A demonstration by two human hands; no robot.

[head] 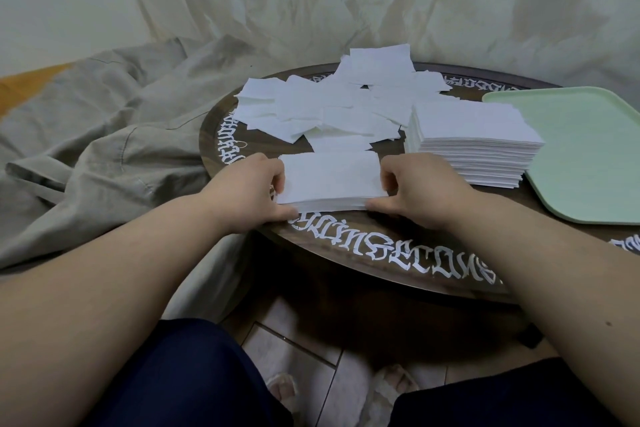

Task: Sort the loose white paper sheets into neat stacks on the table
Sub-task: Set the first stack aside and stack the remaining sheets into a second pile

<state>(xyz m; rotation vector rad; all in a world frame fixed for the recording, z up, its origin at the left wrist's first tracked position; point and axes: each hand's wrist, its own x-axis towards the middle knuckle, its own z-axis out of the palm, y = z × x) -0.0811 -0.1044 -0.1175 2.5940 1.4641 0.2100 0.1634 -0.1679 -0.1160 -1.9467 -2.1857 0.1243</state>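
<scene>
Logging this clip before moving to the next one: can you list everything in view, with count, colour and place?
small stack: one, white, near table edge, between both hands
tall stack: one, white, right of the small stack, beside the tray
loose sheets: many, white, scattered at the table's far side
tray: one, pale green, right side of table
table: one, round, dark brown with white lettering
cloth: one, beige, left of table
hands: left and right, gripping the small stack's ends
</scene>
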